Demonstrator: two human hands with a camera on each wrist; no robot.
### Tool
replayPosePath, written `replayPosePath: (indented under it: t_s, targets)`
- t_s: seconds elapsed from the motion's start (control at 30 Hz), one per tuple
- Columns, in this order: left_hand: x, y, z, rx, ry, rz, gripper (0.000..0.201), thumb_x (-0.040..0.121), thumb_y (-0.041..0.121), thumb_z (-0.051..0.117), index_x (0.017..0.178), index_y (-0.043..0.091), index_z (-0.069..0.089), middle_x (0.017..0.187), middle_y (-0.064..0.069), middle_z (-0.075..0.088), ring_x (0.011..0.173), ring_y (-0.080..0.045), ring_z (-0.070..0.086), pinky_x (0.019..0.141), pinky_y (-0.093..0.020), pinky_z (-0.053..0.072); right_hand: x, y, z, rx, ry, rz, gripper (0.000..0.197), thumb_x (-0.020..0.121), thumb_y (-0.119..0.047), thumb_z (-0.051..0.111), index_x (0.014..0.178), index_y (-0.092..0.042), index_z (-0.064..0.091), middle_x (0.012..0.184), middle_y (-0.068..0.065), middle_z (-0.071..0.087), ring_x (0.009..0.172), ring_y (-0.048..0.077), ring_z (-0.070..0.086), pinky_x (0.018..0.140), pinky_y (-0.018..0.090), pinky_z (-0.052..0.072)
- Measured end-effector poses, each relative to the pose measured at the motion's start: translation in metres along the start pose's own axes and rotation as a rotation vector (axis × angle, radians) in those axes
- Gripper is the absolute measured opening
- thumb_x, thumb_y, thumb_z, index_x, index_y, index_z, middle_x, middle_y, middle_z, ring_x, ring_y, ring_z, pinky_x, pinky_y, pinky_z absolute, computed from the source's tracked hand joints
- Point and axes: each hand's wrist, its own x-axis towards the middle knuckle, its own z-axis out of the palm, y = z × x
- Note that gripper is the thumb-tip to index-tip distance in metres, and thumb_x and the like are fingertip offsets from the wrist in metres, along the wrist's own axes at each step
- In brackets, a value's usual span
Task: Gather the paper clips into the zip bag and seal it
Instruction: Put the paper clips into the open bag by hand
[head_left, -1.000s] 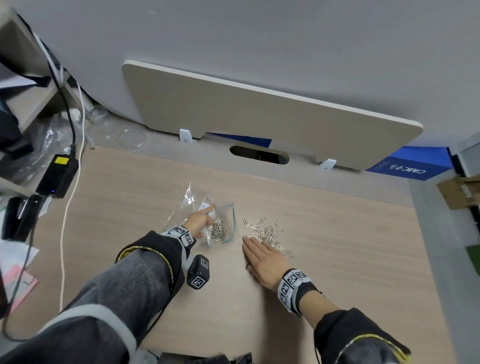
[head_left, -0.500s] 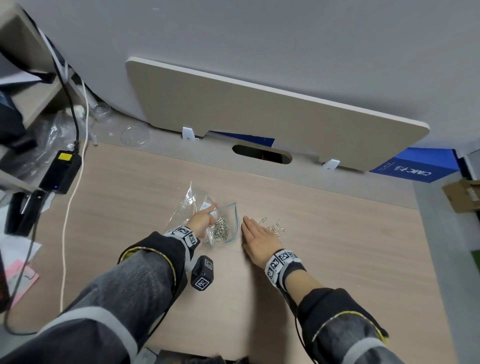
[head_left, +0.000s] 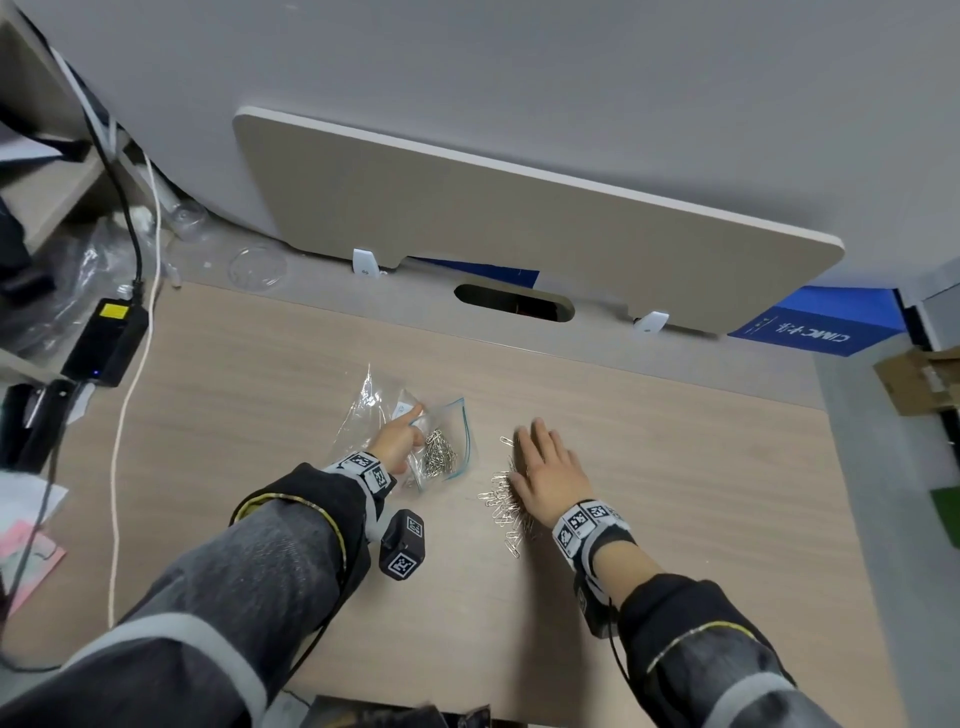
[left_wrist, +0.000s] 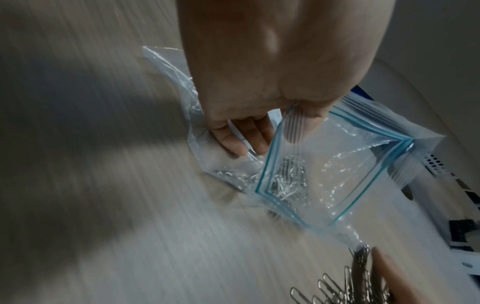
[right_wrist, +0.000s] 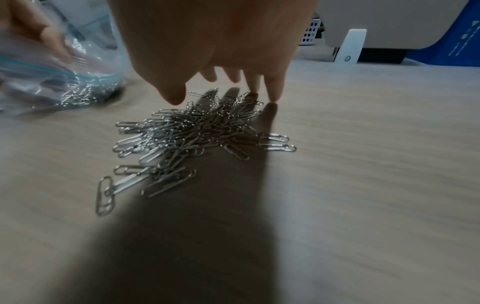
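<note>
The worktop (head_left: 649, 467) is a light wood-grain surface backed by a beige panel (head_left: 519, 208) and a grey wall. A black power adapter (head_left: 106, 340) and a white cable (head_left: 124, 441) lie at its left edge.

Your left hand (head_left: 397, 441) holds the zip bag (head_left: 452, 441) near the middle of the worktop. In the left wrist view, the thumb pinches the near lip of the blue-edged mouth while the fingers (left_wrist: 233, 142) lie against the bag's outer wall, so the mouth stands open. A cluster of bagged clips (head_left: 439, 457) rests inside the bag.

Your right hand (head_left: 548, 475) is open, with fingers extended and spread. It is positioned palm down over a pile of loose paper clips (right_wrist: 194, 133) just to the right of the bag. In the right wrist view, the fingertips (right_wrist: 274, 94) reach the worktop at the far edge of the pile. The pile extends out from under the hand toward the bag and toward you.

The bag mouth is unsealed.
</note>
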Motion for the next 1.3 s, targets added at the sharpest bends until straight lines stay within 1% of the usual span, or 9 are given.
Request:
replayPosePath:
  t_s: [0.17, 0.33, 0.4, 0.53, 0.67, 0.87, 1.03, 1.17, 1.3]
  targets:
    - [0.004, -0.003, 0.002, 0.001, 0.022, -0.005, 0.053, 0.091, 0.000, 0.042, 0.143, 0.013, 0.038, 0.145, -0.018, 0.042, 0.069, -0.001, 0.041, 0.062, -0.022, 0.039, -0.026, 0.005, 0.023, -0.043, -0.105, -0.112, 0.092, 0.083, -0.073, 0.031, 0.152, -0.019, 0.004, 0.161, 0.007, -0.007, 0.149, 0.027, -0.004, 0.120, 0.042, 0.006]
    - [-0.003, -0.002, 0.008, -0.016, 0.029, -0.001, 0.057, 0.091, -0.001, 0.041, 0.145, 0.014, 0.034, 0.147, -0.019, 0.039, 0.069, -0.001, 0.039, 0.063, -0.022, 0.038, -0.043, 0.012, 0.025, -0.080, -0.107, -0.151, 0.107, 0.071, -0.071, 0.059, 0.152, -0.026, 0.006, 0.161, 0.006, 0.005, 0.147, 0.029, 0.008, 0.119, 0.045, 0.018]
    - [-0.006, -0.003, 0.011, -0.013, 0.034, -0.008, 0.056, 0.091, -0.001, 0.041, 0.145, 0.014, 0.034, 0.147, -0.020, 0.039, 0.068, -0.002, 0.039, 0.062, -0.024, 0.038, -0.044, 0.011, 0.022, -0.063, -0.078, -0.125, 0.096, 0.073, -0.060, 0.066, 0.150, -0.026, 0.018, 0.158, 0.006, 0.017, 0.144, 0.030, 0.019, 0.113, 0.044, 0.032]
    - [-0.010, -0.004, 0.015, 0.000, 0.037, -0.005, 0.058, 0.091, -0.001, 0.042, 0.146, 0.017, 0.034, 0.147, -0.019, 0.039, 0.067, -0.003, 0.039, 0.061, -0.026, 0.040, -0.039, 0.008, 0.021, -0.023, 0.038, -0.116, 0.059, 0.079, -0.033, 0.070, 0.133, -0.024, 0.048, 0.135, 0.006, 0.047, 0.121, 0.030, 0.046, 0.081, 0.041, 0.054]
    - [-0.018, -0.004, 0.014, 0.007, 0.007, -0.004, 0.062, 0.089, -0.003, 0.042, 0.145, 0.022, 0.034, 0.148, -0.016, 0.038, 0.064, -0.005, 0.041, 0.057, -0.026, 0.040, -0.033, 0.006, 0.025, 0.035, 0.131, -0.087, 0.032, 0.084, -0.014, 0.063, 0.115, -0.020, 0.061, 0.114, 0.006, 0.056, 0.104, 0.030, 0.054, 0.065, 0.038, 0.053]
    - [-0.021, -0.006, 0.013, 0.034, -0.003, -0.001, 0.076, 0.081, -0.009, 0.034, 0.147, 0.030, 0.032, 0.144, -0.025, 0.040, 0.045, -0.013, 0.029, 0.033, -0.015, 0.026, -0.029, 0.003, 0.031, 0.059, 0.166, 0.000, 0.026, 0.074, 0.005, 0.059, 0.094, -0.009, 0.065, 0.097, 0.009, 0.059, 0.090, 0.032, 0.059, 0.059, 0.038, 0.051]
    - [-0.021, -0.008, 0.013, 0.061, -0.005, 0.016, 0.068, 0.085, -0.009, 0.037, 0.145, 0.022, 0.035, 0.143, -0.024, 0.043, 0.046, -0.008, 0.038, 0.044, -0.020, 0.031, -0.024, 0.003, 0.028, 0.231, 0.209, 0.127, 0.020, 0.081, -0.001, 0.055, 0.093, -0.009, 0.070, 0.100, 0.009, 0.061, 0.094, 0.032, 0.059, 0.071, 0.036, 0.049]
    - [-0.020, -0.007, 0.015, 0.019, -0.010, 0.015, 0.061, 0.091, -0.004, 0.040, 0.146, 0.022, 0.032, 0.148, -0.018, 0.038, 0.067, -0.001, 0.041, 0.060, -0.025, 0.040, -0.022, 0.006, 0.012, 0.455, 0.233, 0.241, 0.016, 0.086, -0.007, 0.060, 0.093, -0.009, 0.074, 0.101, 0.008, 0.069, 0.097, 0.027, 0.063, 0.081, 0.028, 0.045]
    - [-0.016, -0.008, 0.012, 0.020, -0.039, -0.001, 0.062, 0.090, -0.002, 0.042, 0.145, 0.024, 0.033, 0.147, -0.019, 0.039, 0.068, -0.005, 0.043, 0.060, -0.028, 0.042, -0.019, -0.001, -0.007, 0.812, 0.327, 0.425, 0.012, 0.078, -0.005, 0.069, 0.076, -0.014, 0.076, 0.082, 0.005, 0.074, 0.078, 0.021, 0.068, 0.083, 0.032, 0.054]
